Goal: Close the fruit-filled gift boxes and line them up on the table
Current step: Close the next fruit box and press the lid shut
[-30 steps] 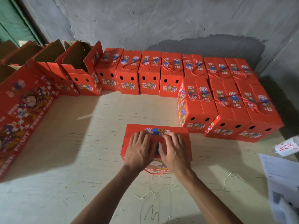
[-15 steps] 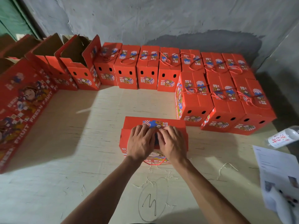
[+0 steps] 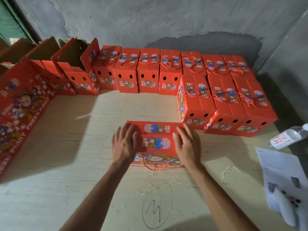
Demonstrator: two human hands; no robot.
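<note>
A red gift box [image 3: 156, 140] stands in the middle of the wooden table [image 3: 66, 164] with its top flaps down and a red cord handle hanging on its near side. My left hand [image 3: 124, 144] lies over the box's left end with fingers spread. My right hand [image 3: 187, 145] lies over its right end, fingers straight. Several closed red boxes [image 3: 148, 72] stand in a row along the back wall. Three more closed boxes [image 3: 225, 104] form a second row in front at the right.
Open red boxes [image 3: 73, 69] with raised flaps stand at the back left. A large flat red carton [image 3: 18, 110] leans along the left edge. A plastic water bottle [image 3: 286, 137] and printed papers [image 3: 283, 177] lie at the right. A pen scribble marks the near table.
My hands were together pressing on the middle of the box top. They have slid apart to the box's left and right ends, uncovering the printed flaps.
</note>
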